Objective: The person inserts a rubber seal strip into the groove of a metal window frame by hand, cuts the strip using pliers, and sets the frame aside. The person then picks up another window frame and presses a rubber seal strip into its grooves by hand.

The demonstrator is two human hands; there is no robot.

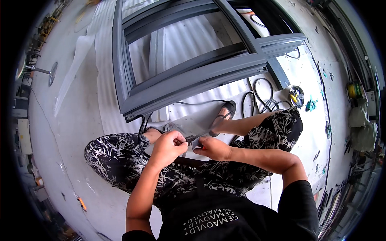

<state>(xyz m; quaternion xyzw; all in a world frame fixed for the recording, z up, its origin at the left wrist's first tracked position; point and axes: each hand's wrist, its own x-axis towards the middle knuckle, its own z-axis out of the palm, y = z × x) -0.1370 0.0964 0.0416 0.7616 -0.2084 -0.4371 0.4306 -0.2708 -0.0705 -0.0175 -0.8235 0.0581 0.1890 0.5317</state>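
Note:
My two hands nearly meet above my lap. The fingers of my left hand are pinched on the end of a small dark strip. Close beside it my right hand is closed round a small tool. A bit of red and a greyish flat part show at its fingers; the rest is hidden, so its exact kind is unclear. A long black rubber strip hangs from the near left corner of a grey metal window frame and runs down by my left leg.
Past the frame's near edge, more black strip lies in loops on the floor, next to a round container with something yellow in it. Green scraps lie close by. An orange-handled knife rests on the floor at lower left. Shelving lines the right.

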